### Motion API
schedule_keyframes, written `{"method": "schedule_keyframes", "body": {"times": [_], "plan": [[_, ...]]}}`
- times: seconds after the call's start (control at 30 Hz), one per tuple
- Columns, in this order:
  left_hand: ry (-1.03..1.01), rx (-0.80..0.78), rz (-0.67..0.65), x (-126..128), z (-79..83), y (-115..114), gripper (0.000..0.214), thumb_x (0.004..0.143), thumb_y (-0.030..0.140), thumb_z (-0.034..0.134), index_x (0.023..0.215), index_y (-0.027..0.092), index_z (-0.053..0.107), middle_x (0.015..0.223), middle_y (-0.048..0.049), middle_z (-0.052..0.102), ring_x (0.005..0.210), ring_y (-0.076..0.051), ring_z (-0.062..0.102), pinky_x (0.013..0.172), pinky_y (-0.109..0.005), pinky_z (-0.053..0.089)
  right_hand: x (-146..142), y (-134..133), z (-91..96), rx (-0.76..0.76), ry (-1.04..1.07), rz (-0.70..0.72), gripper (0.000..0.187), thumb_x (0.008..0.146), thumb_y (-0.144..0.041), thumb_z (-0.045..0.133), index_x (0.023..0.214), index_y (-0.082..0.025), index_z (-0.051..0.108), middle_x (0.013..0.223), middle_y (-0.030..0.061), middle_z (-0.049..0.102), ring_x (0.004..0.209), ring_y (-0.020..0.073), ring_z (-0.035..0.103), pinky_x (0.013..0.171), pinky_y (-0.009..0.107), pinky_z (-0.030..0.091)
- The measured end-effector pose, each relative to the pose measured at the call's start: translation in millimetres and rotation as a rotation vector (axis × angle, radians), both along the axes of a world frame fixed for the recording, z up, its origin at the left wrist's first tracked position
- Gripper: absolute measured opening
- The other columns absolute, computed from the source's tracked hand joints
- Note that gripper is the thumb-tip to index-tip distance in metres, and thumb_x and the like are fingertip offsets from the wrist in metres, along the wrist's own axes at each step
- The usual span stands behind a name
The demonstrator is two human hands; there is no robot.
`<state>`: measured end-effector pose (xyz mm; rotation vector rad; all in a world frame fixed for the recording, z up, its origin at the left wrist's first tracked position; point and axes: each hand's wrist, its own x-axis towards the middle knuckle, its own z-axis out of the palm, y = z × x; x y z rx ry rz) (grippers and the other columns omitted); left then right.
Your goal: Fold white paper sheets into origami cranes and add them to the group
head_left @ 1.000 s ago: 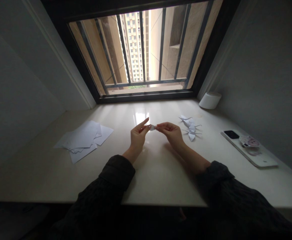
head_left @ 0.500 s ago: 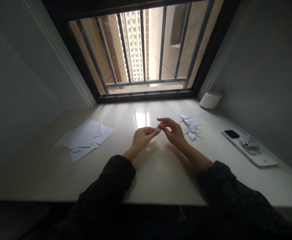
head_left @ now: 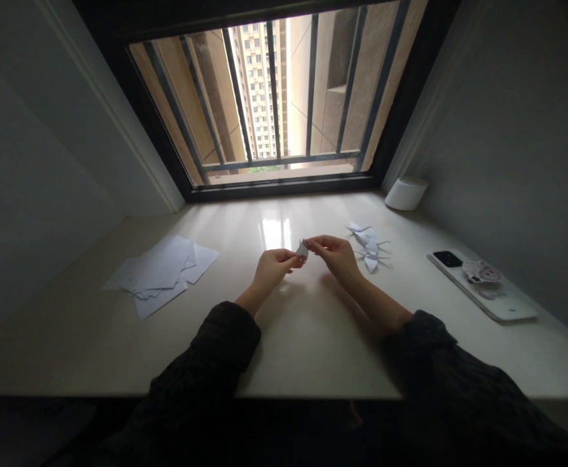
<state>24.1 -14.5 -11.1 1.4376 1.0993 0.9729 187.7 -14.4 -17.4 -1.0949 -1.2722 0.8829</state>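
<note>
Your left hand (head_left: 274, 267) and right hand (head_left: 335, 254) meet mid-table, both pinching a small folded paper piece (head_left: 302, 249). Bare table (head_left: 308, 337) lies near you; loose sheets (head_left: 161, 272) left, folded paper cranes (head_left: 369, 246) right.

1 head-worn view looks forward and down across the desk (head_left: 313, 337) toward the window (head_left: 274, 97); left hand (head_left: 274, 266) and right hand (head_left: 338, 257) sit near, mid-frame.
</note>
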Motion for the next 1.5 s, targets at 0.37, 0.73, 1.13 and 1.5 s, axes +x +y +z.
{"method": "schedule_keyframes", "body": {"times": [0.37,0.73,1.13,1.5], "plan": [[0.125,0.106,-0.049,-1.9,-1.8,-0.2,0.028,0.066,0.044,0.071,0.075,0.018,0.073,0.073,-0.0065,0.072,0.067,-0.018,0.065,0.056,-0.026,0.044,-0.7,-2.1,1.3,0.046,-0.146,-0.039,0.027,0.073,-0.047,0.064,0.072,-0.020,0.067,0.073,0.0023,0.067,0.070,0.0176,0.061,0.066,0.031,0.048],[-0.008,0.044,0.004,-1.0,-4.7,5.5,0.026,0.066,0.041,0.071,0.074,0.017,0.072,0.077,-0.0086,0.073,0.074,-0.020,0.068,0.059,-0.026,0.048,-3.2,-2.3,2.5,0.103,-0.148,-0.043,0.024,0.079,-0.045,0.059,0.078,-0.021,0.064,0.077,0.0019,0.067,0.073,0.0166,0.061,0.069,0.030,0.047],[-0.043,0.036,0.047,-0.7,-1.9,3.8,0.030,0.068,0.044,0.071,0.078,0.016,0.072,0.080,-0.0098,0.073,0.081,-0.022,0.068,0.062,-0.028,0.047,-3.0,-5.4,3.4,0.149,-0.231,-0.125,0.020,0.072,-0.043,0.068,0.078,-0.024,0.073,0.078,0.0029,0.073,0.074,0.0194,0.065,0.067,0.033,0.048],[-0.081,0.041,0.110,2.4,-2.0,1.0,0.031,0.066,0.044,0.072,0.075,0.015,0.071,0.077,-0.0093,0.072,0.079,-0.021,0.067,0.064,-0.028,0.046,-1.3,0.7,-2.4,0.069,-0.250,0.007,0.027,0.075,-0.045,0.064,0.077,-0.019,0.069,0.076,0.0042,0.070,0.071,0.0181,0.062,0.065,0.031,0.048]]}}
